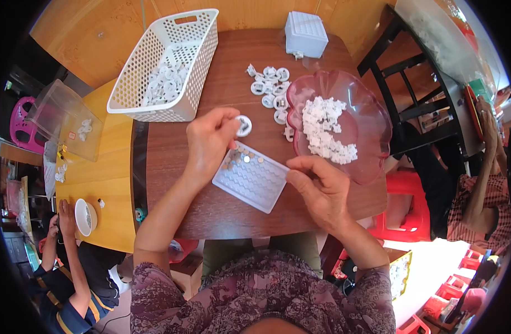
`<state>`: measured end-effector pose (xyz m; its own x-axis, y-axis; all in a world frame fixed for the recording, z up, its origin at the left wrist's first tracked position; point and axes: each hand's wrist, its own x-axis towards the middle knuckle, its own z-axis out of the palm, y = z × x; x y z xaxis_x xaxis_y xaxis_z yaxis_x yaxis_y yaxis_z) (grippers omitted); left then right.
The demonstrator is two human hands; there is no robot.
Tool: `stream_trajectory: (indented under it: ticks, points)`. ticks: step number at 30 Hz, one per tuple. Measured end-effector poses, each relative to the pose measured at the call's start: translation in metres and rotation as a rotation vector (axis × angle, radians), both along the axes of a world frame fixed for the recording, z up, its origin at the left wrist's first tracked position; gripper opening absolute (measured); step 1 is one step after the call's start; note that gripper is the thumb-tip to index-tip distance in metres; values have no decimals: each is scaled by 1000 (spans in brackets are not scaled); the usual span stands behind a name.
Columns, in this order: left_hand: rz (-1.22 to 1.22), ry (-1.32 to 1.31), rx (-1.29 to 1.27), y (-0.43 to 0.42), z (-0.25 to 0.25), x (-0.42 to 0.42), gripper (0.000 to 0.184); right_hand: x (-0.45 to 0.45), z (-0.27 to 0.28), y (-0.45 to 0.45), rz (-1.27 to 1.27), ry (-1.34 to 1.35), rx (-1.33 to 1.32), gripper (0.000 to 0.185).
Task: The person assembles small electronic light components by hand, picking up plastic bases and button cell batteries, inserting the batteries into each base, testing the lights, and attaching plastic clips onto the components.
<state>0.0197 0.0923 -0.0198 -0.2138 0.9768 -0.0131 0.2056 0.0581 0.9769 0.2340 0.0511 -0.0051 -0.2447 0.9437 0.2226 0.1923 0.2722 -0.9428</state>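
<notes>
Background: a brown wooden table [227, 67] is set against a wood-panelled wall [250, 14], and a yellow table [113, 183] is placed along its left side.
Left hand: a white round part [244, 126] is pinched between thumb and fingers of the left hand [208, 136], above the tray's upper edge.
Right hand: the tray's right corner is held between thumb and forefinger of the right hand [325, 186].
Tray: a translucent tray [250, 189] with rows of hollows is tilted askew to the table edge; small silver discs [247, 159] are gathered near its upper left end.
Basket: more round parts [167, 83] are heaped in a white perforated basket [207, 67].
Pink bowl: small white pieces [322, 128] are piled in a scalloped bowl [369, 133]; loose round parts [269, 86] are clustered beside its left rim.
Yellow table: a white bowl [86, 217] is seen just beside a co-worker's hands [66, 217].
</notes>
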Motion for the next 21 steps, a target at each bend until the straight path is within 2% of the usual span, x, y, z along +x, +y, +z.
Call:
stream_trajectory:
  ticks: [5, 9, 12, 14, 15, 17, 18, 20, 21]
  points:
    - [-65, -149, 62, -63, 0, 13, 18, -25, -14, -15, -35, 114, -193, 18]
    - [-63, -129, 42, -88, 0, 19, 17, -36, -22, -24, -17, 144, -279, 18]
    - [-91, -65, 52, -96, -2, 18, 18, -36, -22, -24, 14, 134, -379, 16]
    - [-267, 204, 241, -92, -10, 6, 20, -34, -28, -26, 93, 154, -371, 13]
    - [-264, 201, 235, -92, -9, 4, 20, -34, -31, -27, 95, 151, -378, 13]
    - [-405, 342, 286, -91, -6, 0, 23, -33, -35, -28, 158, 166, -492, 10]
    - [-406, 341, 283, -91, -7, -1, 23, -33, -33, -29, 157, 166, -495, 10]
    - [-345, -16, 111, -91, -10, -1, 25, -33, -25, -30, 14, 374, -753, 11]
    - [-348, -17, 110, -93, -13, 0, 25, -33, -26, -31, 11, 375, -754, 11]
